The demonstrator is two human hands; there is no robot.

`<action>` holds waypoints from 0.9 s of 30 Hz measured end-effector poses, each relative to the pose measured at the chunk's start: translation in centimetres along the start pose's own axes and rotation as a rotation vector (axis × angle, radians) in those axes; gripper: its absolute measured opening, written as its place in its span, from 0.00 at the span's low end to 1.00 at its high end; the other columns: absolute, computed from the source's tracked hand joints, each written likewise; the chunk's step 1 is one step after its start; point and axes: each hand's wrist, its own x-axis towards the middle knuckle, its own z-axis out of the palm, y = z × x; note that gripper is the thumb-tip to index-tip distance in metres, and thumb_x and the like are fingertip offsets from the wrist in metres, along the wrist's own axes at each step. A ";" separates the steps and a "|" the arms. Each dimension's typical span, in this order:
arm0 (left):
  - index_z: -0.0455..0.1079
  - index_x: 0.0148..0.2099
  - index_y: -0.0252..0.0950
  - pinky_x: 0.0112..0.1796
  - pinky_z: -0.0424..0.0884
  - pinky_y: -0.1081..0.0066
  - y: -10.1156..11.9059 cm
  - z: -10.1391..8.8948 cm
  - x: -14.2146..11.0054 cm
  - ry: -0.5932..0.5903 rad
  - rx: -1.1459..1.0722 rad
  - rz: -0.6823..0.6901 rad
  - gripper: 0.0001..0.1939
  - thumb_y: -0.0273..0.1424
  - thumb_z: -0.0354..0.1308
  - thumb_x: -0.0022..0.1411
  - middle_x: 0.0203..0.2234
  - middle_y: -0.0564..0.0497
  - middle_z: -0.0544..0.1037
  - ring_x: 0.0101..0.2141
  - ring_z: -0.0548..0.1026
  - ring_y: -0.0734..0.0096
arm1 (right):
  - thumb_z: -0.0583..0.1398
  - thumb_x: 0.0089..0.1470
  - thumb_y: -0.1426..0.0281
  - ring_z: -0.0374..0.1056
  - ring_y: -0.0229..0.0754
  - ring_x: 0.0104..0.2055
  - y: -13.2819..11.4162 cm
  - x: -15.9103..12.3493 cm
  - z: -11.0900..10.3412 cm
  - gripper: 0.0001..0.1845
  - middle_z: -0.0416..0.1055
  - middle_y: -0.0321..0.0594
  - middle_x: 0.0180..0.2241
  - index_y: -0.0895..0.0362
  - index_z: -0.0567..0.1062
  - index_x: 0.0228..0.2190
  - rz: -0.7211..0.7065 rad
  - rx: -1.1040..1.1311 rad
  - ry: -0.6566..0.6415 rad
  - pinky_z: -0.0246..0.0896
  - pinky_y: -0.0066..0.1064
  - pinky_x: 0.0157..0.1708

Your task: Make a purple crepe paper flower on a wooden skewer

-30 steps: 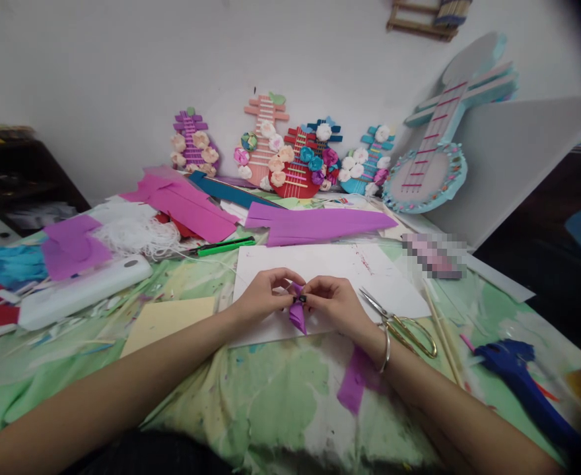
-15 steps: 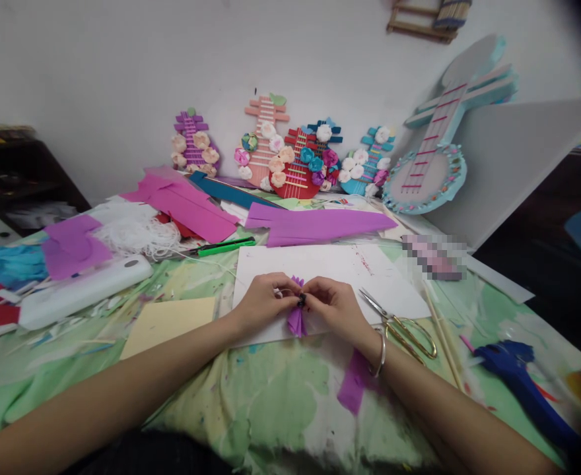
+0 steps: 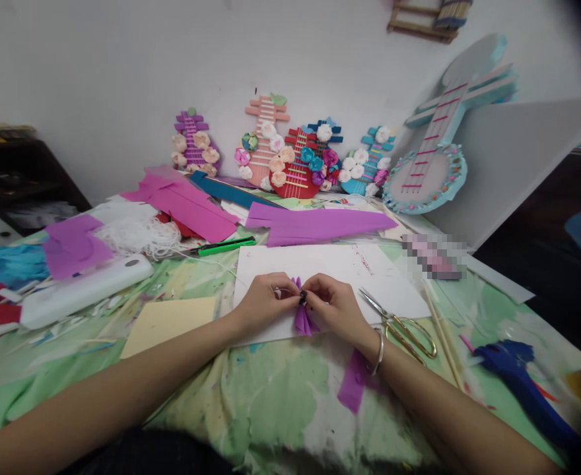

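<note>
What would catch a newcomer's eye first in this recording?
Probably the row of colourful, flower-trimmed lute-shaped pieces against the wall, with the big pale-blue instrument shape leaning at their right. Next, at the centre, the left hand and right hand pinch a pleated purple piece above the white sheet. Gold-handled scissors lie just right of them.
</note>
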 end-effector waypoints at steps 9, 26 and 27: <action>0.71 0.28 0.32 0.28 0.65 0.76 -0.1 0.0 0.1 -0.061 -0.157 -0.072 0.04 0.28 0.59 0.52 0.25 0.52 0.71 0.27 0.68 0.76 | 0.55 0.51 0.73 0.65 0.35 0.27 0.8 0.1 0.3 0.05 0.68 0.34 0.26 0.57 0.68 0.33 0.064 0.114 0.011 0.60 0.27 0.28; 0.67 0.28 0.31 0.24 0.63 0.78 -0.4 0.0 0.3 -0.071 -0.202 -0.145 0.05 0.29 0.58 0.51 0.22 0.55 0.69 0.23 0.66 0.79 | 0.54 0.49 0.79 0.66 0.36 0.32 0.0 -0.1 -0.3 0.11 0.70 0.37 0.32 0.56 0.72 0.34 -0.154 -0.153 0.008 0.61 0.29 0.35; 0.67 0.28 0.32 0.24 0.63 0.79 -0.4 0.0 0.3 -0.072 -0.199 -0.144 0.05 0.29 0.58 0.51 0.22 0.55 0.70 0.23 0.66 0.79 | 0.55 0.49 0.79 0.65 0.36 0.32 0.0 -0.1 -0.3 0.11 0.70 0.37 0.31 0.56 0.73 0.34 -0.164 -0.176 0.014 0.61 0.29 0.35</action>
